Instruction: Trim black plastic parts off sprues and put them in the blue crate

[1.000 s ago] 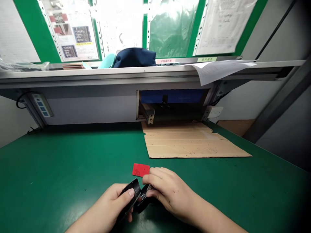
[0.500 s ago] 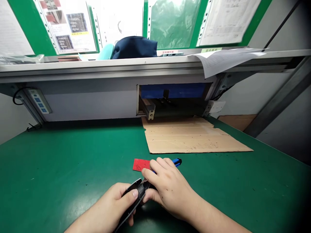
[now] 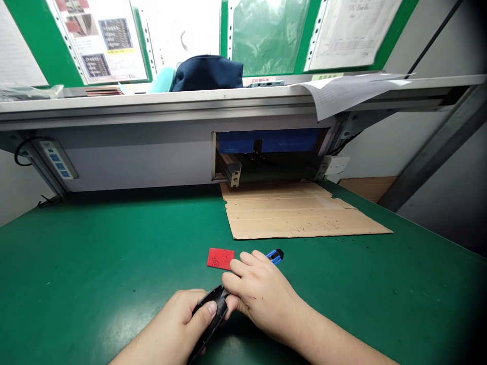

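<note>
In the head view, my left hand (image 3: 186, 317) grips a black plastic shell (image 3: 207, 332), long and curved like a housing part, with the thumb pressed on its inner side. My right hand (image 3: 258, 296) is closed around a blue utility knife (image 3: 274, 256), whose black-tipped end sticks out past the knuckles. Its front end meets the top of the shell between the two hands; the fingers hide most of the knife. A small red card (image 3: 220, 258) with a dark handwritten mark lies on the green table (image 3: 114, 263) just beyond my right fingers.
A flat cardboard sheet (image 3: 297, 215) lies at the back right, before an opening with a blue flap (image 3: 270, 142). Above runs a shelf (image 3: 152, 104) with a dark blue pouch (image 3: 209, 73) and overhanging papers (image 3: 346, 96). A power strip (image 3: 59, 159) is mounted at left.
My right hand has shifted slightly and the knife has turned a little in it. The red card shows more fully. My left hand keeps its hold on the shell. The view has shifted slightly.
</note>
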Demonstrator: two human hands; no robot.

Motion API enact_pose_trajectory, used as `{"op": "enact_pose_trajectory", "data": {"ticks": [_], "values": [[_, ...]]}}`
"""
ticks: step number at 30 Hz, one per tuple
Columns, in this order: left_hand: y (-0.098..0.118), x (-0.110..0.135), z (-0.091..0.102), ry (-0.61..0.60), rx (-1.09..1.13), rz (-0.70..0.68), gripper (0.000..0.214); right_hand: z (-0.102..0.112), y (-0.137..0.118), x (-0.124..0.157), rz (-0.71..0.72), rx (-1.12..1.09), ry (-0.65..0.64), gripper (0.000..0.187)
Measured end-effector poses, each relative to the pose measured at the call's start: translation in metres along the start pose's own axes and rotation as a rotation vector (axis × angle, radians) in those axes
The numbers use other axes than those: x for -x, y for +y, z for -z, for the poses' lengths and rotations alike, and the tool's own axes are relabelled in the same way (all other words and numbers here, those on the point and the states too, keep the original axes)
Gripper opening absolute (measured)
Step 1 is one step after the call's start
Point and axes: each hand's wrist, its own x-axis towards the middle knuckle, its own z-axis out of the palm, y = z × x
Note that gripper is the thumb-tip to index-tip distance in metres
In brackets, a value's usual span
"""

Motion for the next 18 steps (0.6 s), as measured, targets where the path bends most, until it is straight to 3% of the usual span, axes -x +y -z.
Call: {"op": "enact_pose_trajectory", "data": {"ticks": [6, 9, 14, 18], "values": [[-0.0007, -0.0008, 0.0002, 0.007, -0.075, 0.004, 0.036, -0.0017, 0.0023, 0.002, 0.013, -0.011, -0.097, 0.031], [-0.0012, -0.0019, 0.0012, 0.019, -0.091, -0.005, 0.036, -0.0022, 0.0034, 0.003, 0.014, -0.08, -0.116, 0.038], [0.0012, -0.0015, 0.0024, 0.059, -0.142, -0.066, 0.039, 0.0018, 0.0028, 0.0012, -0.009, -0.212, 0.036, 0.073], [0.0031, -0.0003, 0.0032, 0.066, -0.141, -0.065, 0.039, 0.0045, -0.0014, -0.0002, -0.058, -0.094, 0.105, 0.072]]}}
